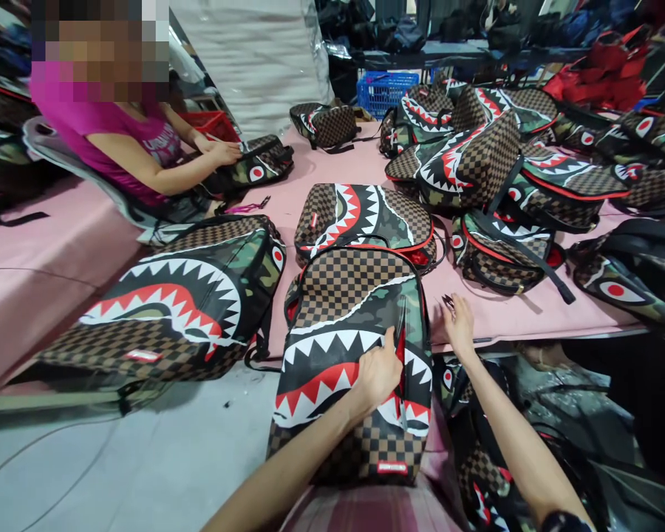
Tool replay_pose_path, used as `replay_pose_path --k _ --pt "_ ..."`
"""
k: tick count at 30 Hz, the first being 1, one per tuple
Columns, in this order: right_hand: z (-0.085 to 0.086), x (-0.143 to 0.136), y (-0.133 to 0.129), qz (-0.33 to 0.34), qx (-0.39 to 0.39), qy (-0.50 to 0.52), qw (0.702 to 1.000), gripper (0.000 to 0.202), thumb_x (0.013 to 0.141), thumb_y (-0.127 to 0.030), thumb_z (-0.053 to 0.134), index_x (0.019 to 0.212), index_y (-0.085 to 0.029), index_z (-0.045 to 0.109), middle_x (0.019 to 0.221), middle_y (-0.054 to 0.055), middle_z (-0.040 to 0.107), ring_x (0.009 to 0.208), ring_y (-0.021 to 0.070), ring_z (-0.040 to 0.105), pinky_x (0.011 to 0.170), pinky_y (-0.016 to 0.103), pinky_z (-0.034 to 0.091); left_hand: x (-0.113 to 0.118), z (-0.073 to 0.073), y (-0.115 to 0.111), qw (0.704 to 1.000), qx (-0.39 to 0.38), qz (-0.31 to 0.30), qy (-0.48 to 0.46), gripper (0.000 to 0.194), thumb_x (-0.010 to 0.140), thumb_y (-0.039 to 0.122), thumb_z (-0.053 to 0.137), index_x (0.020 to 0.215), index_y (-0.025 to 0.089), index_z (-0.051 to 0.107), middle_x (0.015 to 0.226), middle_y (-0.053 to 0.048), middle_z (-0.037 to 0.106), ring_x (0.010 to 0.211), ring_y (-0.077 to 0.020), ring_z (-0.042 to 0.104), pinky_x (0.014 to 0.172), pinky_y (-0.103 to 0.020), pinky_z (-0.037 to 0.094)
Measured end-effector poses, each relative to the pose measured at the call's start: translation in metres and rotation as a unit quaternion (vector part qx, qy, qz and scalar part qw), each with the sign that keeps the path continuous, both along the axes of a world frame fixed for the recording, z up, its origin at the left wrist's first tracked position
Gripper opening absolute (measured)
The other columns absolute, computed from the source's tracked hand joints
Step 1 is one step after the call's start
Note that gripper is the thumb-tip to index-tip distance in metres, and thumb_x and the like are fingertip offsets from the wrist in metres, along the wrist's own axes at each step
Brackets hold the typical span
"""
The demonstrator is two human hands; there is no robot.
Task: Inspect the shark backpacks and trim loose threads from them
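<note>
A checkered and camouflage backpack [346, 295] with a shark-mouth print lies front up before me, its top end resting on the pink table. My left hand [380, 369] is on its front, at the edge of an open slanted zip pocket [402, 347] with red lining. The index finger points up along the zip and the other fingers curl at the pocket edge. Just right of the backpack, my right hand [459, 325] is closed around small dark thread snips [448, 301], their tips pointing away, over the table edge.
Similar backpacks lie left [182, 295], behind mine [366, 214] and in a pile [471, 159] at the right. Across the pink table [332, 159], a person [127, 148] handles another bag. More bags [482, 473] sit below the table edge. A blue crate [385, 92] stands behind.
</note>
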State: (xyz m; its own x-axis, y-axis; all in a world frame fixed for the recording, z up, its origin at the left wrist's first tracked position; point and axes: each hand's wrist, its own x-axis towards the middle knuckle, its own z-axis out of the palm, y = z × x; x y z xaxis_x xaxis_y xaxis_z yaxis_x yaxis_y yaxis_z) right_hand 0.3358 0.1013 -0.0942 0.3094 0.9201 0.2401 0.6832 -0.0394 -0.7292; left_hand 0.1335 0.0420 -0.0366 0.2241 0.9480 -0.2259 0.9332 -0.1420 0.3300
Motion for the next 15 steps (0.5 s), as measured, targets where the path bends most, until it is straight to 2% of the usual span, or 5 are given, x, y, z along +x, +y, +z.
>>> replay_pose_path --k 4,6,9,12,15 --pt "0.017 -0.038 -0.056 0.230 0.095 -0.162 0.955 0.041 0.088 -0.024 0.043 0.128 -0.021 0.050 0.134 0.009 0.050 0.131 0.0235 0.033 0.106 0.047 0.026 -0.010 0.001 -0.006 0.999 0.030 -0.014 -0.025 0.059 0.081 0.017 0.037 0.138 0.006 0.025 0.081 -0.012 0.068 0.071 -0.0222 0.065 0.068 -0.031 0.048" --pt "0.015 -0.052 -0.075 0.260 0.077 -0.243 0.931 0.044 0.089 -0.020 0.039 0.134 -0.019 0.042 0.138 0.010 0.044 0.132 0.0245 0.033 0.105 0.050 0.026 -0.016 0.004 -0.015 0.996 0.076 -0.035 -0.036 0.059 0.081 0.016 0.037 0.138 0.007 0.026 0.080 -0.011 0.067 0.071 -0.0207 0.065 0.066 -0.029 0.048" --pt "0.010 -0.060 -0.084 0.234 0.043 -0.278 0.931 0.044 0.090 -0.017 0.036 0.134 -0.018 0.042 0.136 0.011 0.046 0.129 0.0261 0.037 0.103 0.055 0.025 -0.029 0.012 -0.033 0.983 0.164 -0.067 -0.047 0.057 0.082 0.014 0.035 0.138 0.008 0.026 0.077 -0.010 0.065 0.070 -0.0199 0.063 0.062 -0.027 0.047" --pt "0.021 -0.068 -0.080 0.231 0.045 -0.199 0.951 0.038 0.089 -0.017 0.039 0.124 -0.019 0.054 0.127 0.011 0.056 0.123 0.0275 0.043 0.100 0.054 0.030 -0.038 0.018 -0.046 0.974 0.213 -0.056 -0.047 0.057 0.083 0.014 0.036 0.139 0.007 0.024 0.073 -0.009 0.063 0.067 -0.0198 0.061 0.060 -0.027 0.047" --pt "0.042 -0.086 -0.069 0.245 0.013 0.040 0.969 0.027 0.086 -0.019 0.046 0.103 -0.019 0.066 0.098 0.009 0.069 0.098 0.0257 0.058 0.086 0.043 0.044 -0.036 0.023 -0.051 0.977 0.201 -0.060 -0.038 0.058 0.082 0.013 0.035 0.139 0.005 0.025 0.071 -0.008 0.062 0.067 -0.0204 0.060 0.058 -0.028 0.047"
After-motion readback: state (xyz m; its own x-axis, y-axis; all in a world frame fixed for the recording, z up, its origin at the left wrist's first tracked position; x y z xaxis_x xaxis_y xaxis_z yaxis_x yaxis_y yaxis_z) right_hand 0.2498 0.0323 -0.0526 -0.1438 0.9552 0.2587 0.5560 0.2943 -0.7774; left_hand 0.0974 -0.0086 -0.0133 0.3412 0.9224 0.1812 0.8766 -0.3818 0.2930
